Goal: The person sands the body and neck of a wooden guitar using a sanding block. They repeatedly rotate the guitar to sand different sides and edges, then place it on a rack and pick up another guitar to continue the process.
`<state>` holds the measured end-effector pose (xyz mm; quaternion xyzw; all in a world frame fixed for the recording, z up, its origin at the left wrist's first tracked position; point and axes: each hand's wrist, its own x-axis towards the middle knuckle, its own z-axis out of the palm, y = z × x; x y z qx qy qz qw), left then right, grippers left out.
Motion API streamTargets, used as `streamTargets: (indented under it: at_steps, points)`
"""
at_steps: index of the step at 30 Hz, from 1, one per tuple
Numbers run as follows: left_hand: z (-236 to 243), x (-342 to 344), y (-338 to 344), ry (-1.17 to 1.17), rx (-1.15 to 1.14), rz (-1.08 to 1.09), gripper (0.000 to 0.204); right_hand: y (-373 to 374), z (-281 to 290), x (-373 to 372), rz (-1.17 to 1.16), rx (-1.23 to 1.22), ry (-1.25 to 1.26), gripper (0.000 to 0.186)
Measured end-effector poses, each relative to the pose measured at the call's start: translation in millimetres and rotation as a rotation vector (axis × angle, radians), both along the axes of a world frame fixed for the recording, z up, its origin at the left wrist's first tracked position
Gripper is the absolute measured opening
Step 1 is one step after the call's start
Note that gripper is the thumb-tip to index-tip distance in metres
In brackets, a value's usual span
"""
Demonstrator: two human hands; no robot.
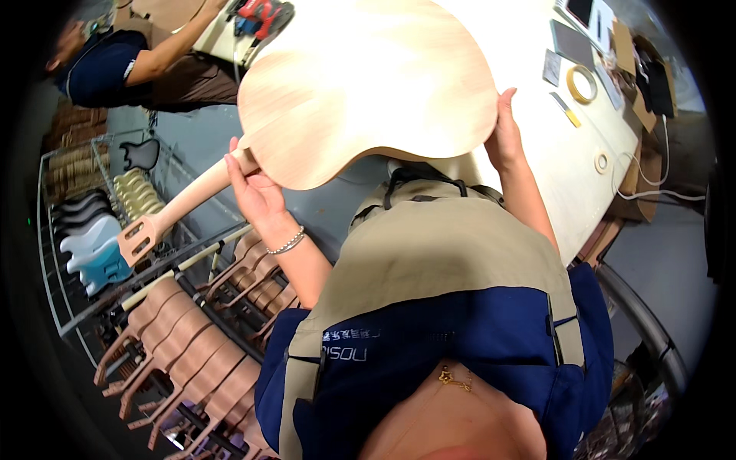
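Note:
An unfinished, pale wooden guitar [368, 84] is held up in front of me, its broad body over the white worktable. No sound hole shows on the side facing me, and glare washes out its middle. Its neck [201, 193] slants down to the left and ends in a slotted headstock [139, 239]. Where neck meets body, my left hand [259, 198] supports it, with thumb and fingers around the neck's heel. My right hand [506, 139] grips the rounded end of the body at the right, thumb upward; its other fingers are largely hidden.
On the worktable [563, 165] at right lie tape rolls [582, 84], a yellow-handled cutter [566, 110] and sanding pads [572, 43]. Racks of wooden guitars [192, 345] and painted bodies [100, 253] stand left. A co-worker [115, 69] is near a red power tool [267, 15].

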<state>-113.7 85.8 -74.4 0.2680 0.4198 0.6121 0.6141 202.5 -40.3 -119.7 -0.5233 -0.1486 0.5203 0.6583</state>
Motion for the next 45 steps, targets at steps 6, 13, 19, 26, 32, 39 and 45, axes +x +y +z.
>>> streamTargets:
  at_steps: [6,13,19,26,32,39,45]
  points:
    - [32,20,-13,0.028,0.084,-0.063,0.043,-1,-18,1,-0.076,-0.026,0.12,0.075]
    - [27,21,-8,0.091,0.126,-0.037,0.046,-4,-18,4,-0.078,-0.006,0.105,0.069]
    - [2,8,-6,-0.013,0.022,-0.015,0.046,-7,-7,3,-0.122,-0.064,0.029,0.065]
    - [14,25,-10,-0.095,0.206,-0.025,0.053,-27,-55,52,0.243,0.174,-0.182,0.073]
    - [33,42,-14,-0.107,0.488,-0.124,0.067,-17,-25,37,0.141,0.187,-0.454,0.065]
    - [50,64,-27,0.137,0.548,-0.172,0.074,-27,-42,30,0.12,0.074,-0.279,0.062]
    - [57,82,-29,0.099,0.597,-0.233,0.073,-35,-54,32,0.089,0.014,-0.136,0.061]
